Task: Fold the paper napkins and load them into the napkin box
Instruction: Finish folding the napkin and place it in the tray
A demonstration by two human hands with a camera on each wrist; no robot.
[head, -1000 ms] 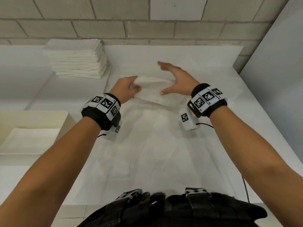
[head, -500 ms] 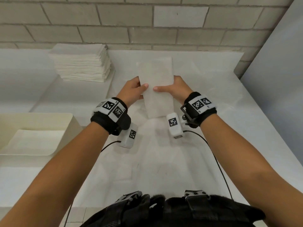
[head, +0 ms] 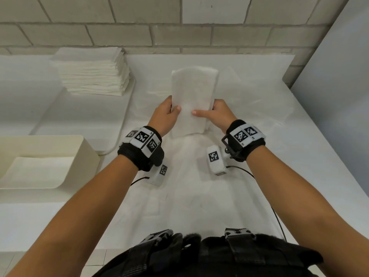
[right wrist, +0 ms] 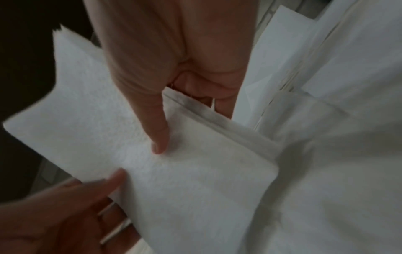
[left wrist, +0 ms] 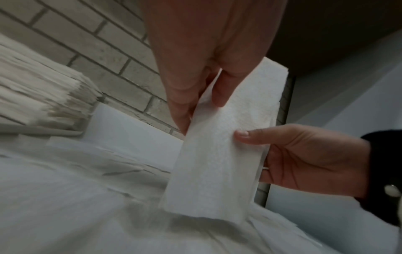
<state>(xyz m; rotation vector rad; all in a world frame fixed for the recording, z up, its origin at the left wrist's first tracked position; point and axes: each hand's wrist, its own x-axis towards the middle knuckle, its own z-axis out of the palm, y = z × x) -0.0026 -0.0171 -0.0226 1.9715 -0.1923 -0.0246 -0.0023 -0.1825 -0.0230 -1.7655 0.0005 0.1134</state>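
Observation:
A white folded napkin (head: 192, 96) stands upright above the table, held between both hands. My left hand (head: 165, 114) pinches its left edge, thumb on the near face and fingers behind. My right hand (head: 216, 113) pinches the right edge the same way. In the left wrist view the napkin (left wrist: 219, 151) hangs as a long strip whose lower end nears the paper below. The right wrist view shows the napkin (right wrist: 174, 168) with its layered folded edge under my thumb. The cream napkin box (head: 85, 154) sits at the left, white napkins (head: 38, 172) lying flat inside.
A stack of unfolded napkins (head: 91, 72) rests on a tray at the back left. Creased white paper (head: 189, 196) covers the table. A brick wall (head: 179, 23) runs behind, and a grey panel (head: 339, 76) stands on the right.
One second ago my hands were pressing the napkin flat on the table. They have since lifted it upright and now hold it by its side edges, slightly higher.

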